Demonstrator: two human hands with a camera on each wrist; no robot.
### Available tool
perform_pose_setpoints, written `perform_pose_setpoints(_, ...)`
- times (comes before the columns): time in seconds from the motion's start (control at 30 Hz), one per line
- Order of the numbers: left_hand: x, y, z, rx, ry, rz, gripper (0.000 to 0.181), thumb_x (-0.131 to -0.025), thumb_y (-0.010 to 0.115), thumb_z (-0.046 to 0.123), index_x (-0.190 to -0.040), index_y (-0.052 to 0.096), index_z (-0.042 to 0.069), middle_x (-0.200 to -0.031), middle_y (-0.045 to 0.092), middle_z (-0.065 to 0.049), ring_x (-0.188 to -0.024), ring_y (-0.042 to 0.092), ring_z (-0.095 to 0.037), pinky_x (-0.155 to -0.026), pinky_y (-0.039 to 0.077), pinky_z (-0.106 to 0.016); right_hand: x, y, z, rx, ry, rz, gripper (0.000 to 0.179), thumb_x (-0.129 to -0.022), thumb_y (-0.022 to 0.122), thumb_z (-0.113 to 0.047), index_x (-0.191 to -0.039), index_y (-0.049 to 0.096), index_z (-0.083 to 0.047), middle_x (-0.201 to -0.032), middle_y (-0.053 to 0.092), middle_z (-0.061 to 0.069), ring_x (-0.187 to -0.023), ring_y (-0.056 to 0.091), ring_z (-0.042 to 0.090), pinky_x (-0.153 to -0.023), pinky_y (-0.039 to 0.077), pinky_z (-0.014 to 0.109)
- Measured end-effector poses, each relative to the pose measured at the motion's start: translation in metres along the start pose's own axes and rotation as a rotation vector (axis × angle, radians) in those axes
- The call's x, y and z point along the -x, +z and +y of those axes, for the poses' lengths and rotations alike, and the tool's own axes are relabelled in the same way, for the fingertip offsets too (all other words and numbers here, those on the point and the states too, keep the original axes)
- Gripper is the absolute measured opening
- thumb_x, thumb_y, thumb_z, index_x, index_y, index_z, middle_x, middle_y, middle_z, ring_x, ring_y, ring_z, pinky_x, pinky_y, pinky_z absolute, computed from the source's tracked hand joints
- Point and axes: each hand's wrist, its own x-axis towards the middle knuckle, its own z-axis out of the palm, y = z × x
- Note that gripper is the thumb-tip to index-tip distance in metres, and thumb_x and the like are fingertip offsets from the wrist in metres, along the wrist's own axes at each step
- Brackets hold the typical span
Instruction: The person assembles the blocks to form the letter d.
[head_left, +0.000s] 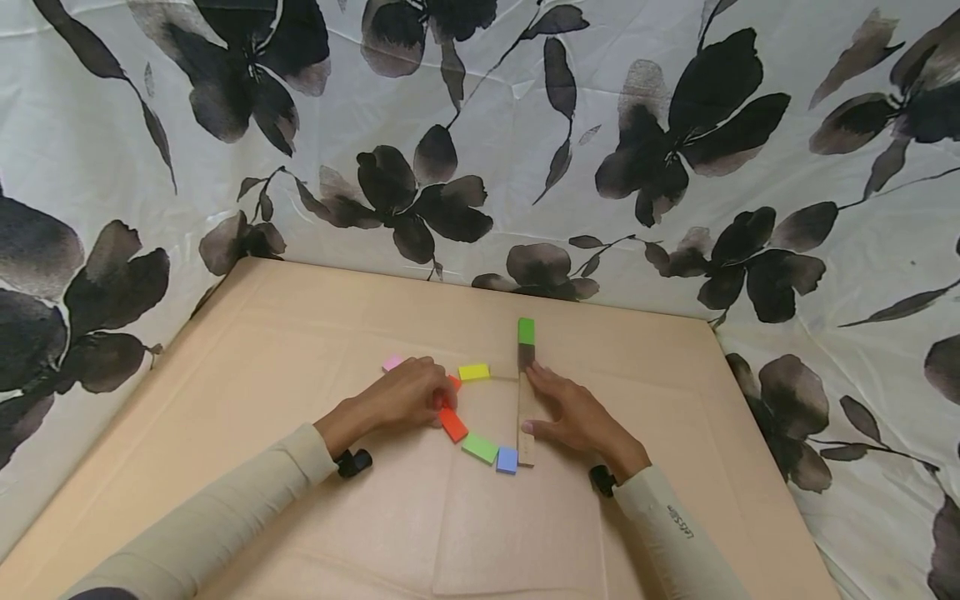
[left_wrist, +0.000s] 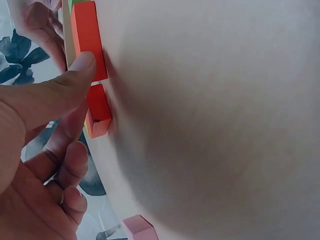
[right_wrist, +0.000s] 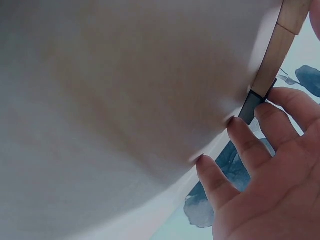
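Note:
My left hand (head_left: 411, 392) pinches a red block (left_wrist: 91, 40) on the table, the thumb on its side and the index finger partly hidden behind. Close beside it is a second red block (left_wrist: 101, 107). A light green block (head_left: 480, 448) and a blue block (head_left: 507, 460) continue the curve toward a straight row of plain wooden blocks (head_left: 527, 425). My right hand (head_left: 573, 412) lies along this row's right side, fingers extended and touching it. At the row's far end come a dark brown block (head_left: 526, 357) and a bright green block (head_left: 527, 331).
A yellow block (head_left: 474, 372) lies beyond the red ones, and a pink block (head_left: 392, 363) shows behind my left hand. The tan tabletop (head_left: 360, 533) meets a white cloth with dark flowers (head_left: 540, 158) at the back and sides.

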Motion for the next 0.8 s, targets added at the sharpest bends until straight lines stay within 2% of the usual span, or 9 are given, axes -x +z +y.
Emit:
perform_pose_setpoints(0.2,-0.0003,-0.0004,-0.0028,-0.016,0.016,0.005,0.021,-0.080,0.092,0.012,-0.096,0.080,0.021,-0.086,0.069,0.005,-0.087,0.053,-0.012,-0.088,0.044,-0.034,0.0003,0.0002,-0.0004,0.002,0.000,0.003,0.095,-0.092,0.082,-0.042,-0.166,0.033,-0.009,-0.176,0.025,0.010,-0.163,0.027,0.038,-0.127,0.030,0.059)
perform_pose_setpoints(0.57,-0.0009,0.0004,-0.0057,0.017,0.030,-0.002,0.022,-0.081,0.092,0.015,-0.098,0.080,0.020,-0.086,0.070,0.005,-0.088,0.053,-0.011,-0.087,0.044,-0.033,0.0015,-0.0001,-0.0001,0.010,-0.017,0.006,0.094,-0.093,0.081,-0.041,-0.167,0.032,-0.009,-0.176,0.025,0.010,-0.162,0.028,0.038,-0.127,0.030,0.058)
perform_pose_setpoints(0.67,-0.0026,-0.0026,-0.0059,0.046,0.000,0.000,0.022,-0.082,0.091,0.014,-0.100,0.079,0.019,-0.088,0.070,0.003,-0.089,0.054,-0.012,-0.086,0.046,-0.032,0.0015,0.0000,0.0005,0.011,-0.023,0.007,0.094,-0.094,0.081,-0.041,-0.167,0.032,-0.009,-0.176,0.025,0.011,-0.162,0.028,0.038,-0.127,0.030,0.058)
perform_pose_setpoints(0.8,-0.0079,-0.0071,-0.0100,0.092,-0.081,0.034,0.031,-0.081,0.089,0.012,-0.110,0.078,0.016,-0.093,0.071,0.000,-0.094,0.056,-0.015,-0.086,0.048,-0.034,0.0012,0.0004,0.0017,0.009,-0.029,0.011,0.094,-0.094,0.081,-0.041,-0.166,0.032,-0.008,-0.176,0.026,0.011,-0.162,0.028,0.038,-0.127,0.030,0.058)
